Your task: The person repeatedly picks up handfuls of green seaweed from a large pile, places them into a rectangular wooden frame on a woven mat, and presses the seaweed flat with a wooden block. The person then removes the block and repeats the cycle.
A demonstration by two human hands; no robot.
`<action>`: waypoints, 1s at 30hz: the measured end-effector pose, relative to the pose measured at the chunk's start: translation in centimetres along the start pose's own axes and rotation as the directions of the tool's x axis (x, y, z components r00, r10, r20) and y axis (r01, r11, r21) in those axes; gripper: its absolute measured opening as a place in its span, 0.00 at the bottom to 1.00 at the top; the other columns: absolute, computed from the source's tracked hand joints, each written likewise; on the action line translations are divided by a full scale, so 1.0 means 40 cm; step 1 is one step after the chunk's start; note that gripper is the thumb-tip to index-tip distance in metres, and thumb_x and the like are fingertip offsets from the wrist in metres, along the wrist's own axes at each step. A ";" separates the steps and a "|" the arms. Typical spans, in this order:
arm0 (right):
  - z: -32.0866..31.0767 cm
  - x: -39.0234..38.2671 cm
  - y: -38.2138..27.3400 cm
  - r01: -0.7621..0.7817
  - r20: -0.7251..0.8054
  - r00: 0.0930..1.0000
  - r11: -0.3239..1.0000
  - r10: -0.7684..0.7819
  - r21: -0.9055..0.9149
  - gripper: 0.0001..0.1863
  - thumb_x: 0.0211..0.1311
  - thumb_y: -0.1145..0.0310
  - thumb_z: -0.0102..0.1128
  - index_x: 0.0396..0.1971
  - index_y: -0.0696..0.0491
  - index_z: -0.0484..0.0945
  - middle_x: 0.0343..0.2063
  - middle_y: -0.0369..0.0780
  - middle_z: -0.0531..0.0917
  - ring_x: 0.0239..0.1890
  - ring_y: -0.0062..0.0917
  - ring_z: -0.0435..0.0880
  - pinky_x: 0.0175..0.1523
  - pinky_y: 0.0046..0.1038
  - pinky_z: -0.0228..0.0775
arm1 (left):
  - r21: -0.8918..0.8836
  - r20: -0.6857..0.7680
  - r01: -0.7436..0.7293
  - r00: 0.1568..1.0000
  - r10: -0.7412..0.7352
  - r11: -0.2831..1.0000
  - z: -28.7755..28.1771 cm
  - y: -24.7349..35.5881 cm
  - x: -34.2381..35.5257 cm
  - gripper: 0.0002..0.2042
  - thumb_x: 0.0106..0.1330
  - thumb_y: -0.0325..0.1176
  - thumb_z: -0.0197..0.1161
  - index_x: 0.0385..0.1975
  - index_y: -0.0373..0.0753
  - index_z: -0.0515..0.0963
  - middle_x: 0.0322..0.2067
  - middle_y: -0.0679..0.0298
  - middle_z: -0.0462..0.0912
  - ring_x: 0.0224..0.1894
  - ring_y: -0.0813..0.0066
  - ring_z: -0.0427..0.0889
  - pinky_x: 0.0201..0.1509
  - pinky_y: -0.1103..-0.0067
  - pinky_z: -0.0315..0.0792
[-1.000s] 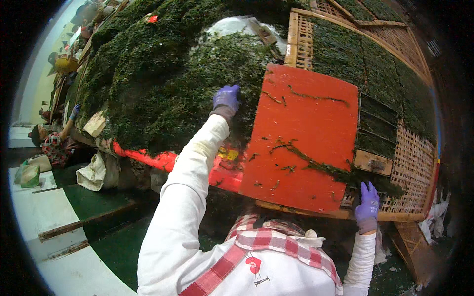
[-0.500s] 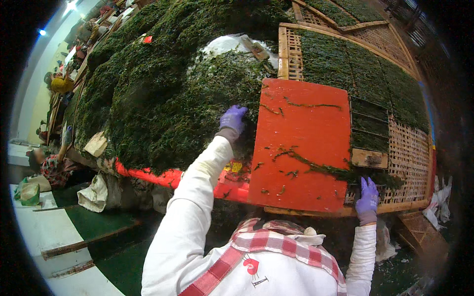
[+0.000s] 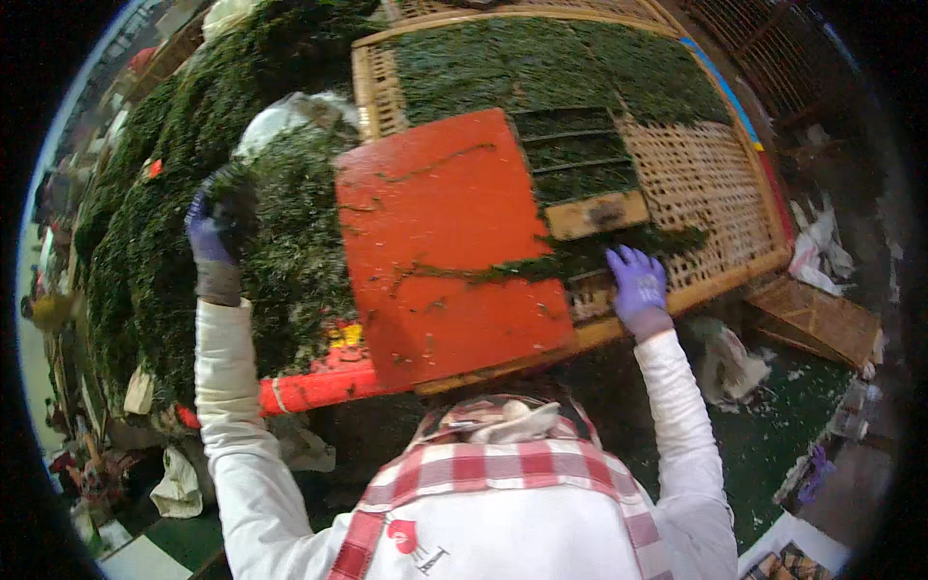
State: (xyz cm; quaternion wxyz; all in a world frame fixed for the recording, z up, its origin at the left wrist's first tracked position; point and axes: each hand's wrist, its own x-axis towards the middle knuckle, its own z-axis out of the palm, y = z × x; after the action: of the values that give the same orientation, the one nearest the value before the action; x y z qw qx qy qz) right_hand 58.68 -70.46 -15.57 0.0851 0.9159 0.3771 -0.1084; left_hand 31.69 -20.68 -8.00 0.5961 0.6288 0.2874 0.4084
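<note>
My left hand (image 3: 211,235), in a purple glove, is closed on a dark clump of green seaweed-like strands (image 3: 235,198), slightly blurred. It is at the big green heap (image 3: 290,203) on the left. My right hand (image 3: 639,286), also gloved in purple, has its fingers spread beside a loose strip of the same greens, near the tray's front edge. Between my hands lies a flat red board (image 3: 440,251) with scattered green bits on it. Against its right side is a slatted frame (image 3: 575,155) with a wooden block (image 3: 597,214) at its near end.
A woven bamboo tray (image 3: 706,184) with a wooden rim lies under the board and frame. Flattened greens (image 3: 541,63) cover its far part. White plastic (image 3: 290,121) shows on the heap. Right of the tray are a white bag (image 3: 822,246) and a brown box (image 3: 817,319).
The view has swung to the right. My left hand has moved left over the heap and now holds a clump of greens. My right hand stays beside the loose strip.
</note>
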 end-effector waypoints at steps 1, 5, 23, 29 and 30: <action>-0.006 -0.004 -0.008 -0.002 -0.063 0.998 1.000 0.001 -0.006 0.32 0.47 0.74 0.57 0.57 0.47 0.67 0.59 0.40 0.68 0.61 0.34 0.64 0.64 0.42 0.51 | -0.004 0.104 -0.135 0.985 0.135 0.991 0.038 0.023 -0.014 0.14 0.59 0.25 0.58 0.45 0.31 0.75 0.39 0.56 0.81 0.34 0.68 0.82 0.35 0.76 0.77; -0.007 -0.004 -0.076 0.255 -0.026 0.967 0.967 -0.255 -0.020 0.30 0.47 0.72 0.57 0.56 0.46 0.69 0.57 0.40 0.71 0.60 0.35 0.65 0.64 0.43 0.51 | -0.223 0.297 -0.049 0.948 0.116 0.974 0.258 0.110 -0.122 0.18 0.60 0.27 0.59 0.50 0.31 0.71 0.42 0.57 0.80 0.39 0.69 0.81 0.42 0.76 0.76; 0.011 0.101 0.175 0.217 -0.231 0.970 0.712 -0.079 0.668 0.26 0.49 0.79 0.52 0.52 0.51 0.72 0.45 0.47 0.79 0.47 0.46 0.76 0.54 0.37 0.68 | 0.482 0.804 -0.679 0.594 0.029 0.554 1.037 -0.157 -0.512 0.33 0.52 0.25 0.62 0.62 0.41 0.61 0.44 0.48 0.77 0.46 0.46 0.76 0.49 0.65 0.73; -0.018 0.098 0.224 0.286 -0.388 0.896 0.949 -0.217 0.130 0.18 0.45 0.76 0.56 0.40 0.47 0.76 0.36 0.42 0.79 0.40 0.34 0.79 0.43 0.37 0.69 | 0.495 0.807 -0.656 0.590 -0.022 0.570 0.923 -0.192 -0.519 0.35 0.52 0.25 0.61 0.63 0.41 0.58 0.46 0.51 0.75 0.47 0.49 0.74 0.50 0.65 0.71; -0.016 0.086 0.221 0.290 -0.416 0.881 0.952 -0.225 0.098 0.18 0.45 0.76 0.56 0.40 0.47 0.75 0.37 0.41 0.78 0.42 0.34 0.78 0.43 0.36 0.68 | 0.521 0.806 -0.666 0.589 -0.052 0.534 0.911 -0.192 -0.520 0.35 0.52 0.24 0.60 0.63 0.41 0.58 0.46 0.51 0.75 0.47 0.49 0.74 0.50 0.65 0.71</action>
State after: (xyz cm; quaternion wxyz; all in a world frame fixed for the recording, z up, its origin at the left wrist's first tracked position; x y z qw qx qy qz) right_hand 67.43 -74.18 -15.19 -0.0817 0.8639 0.4953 0.0413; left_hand 53.44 -56.14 -17.49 0.2214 0.9732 0.0352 0.0518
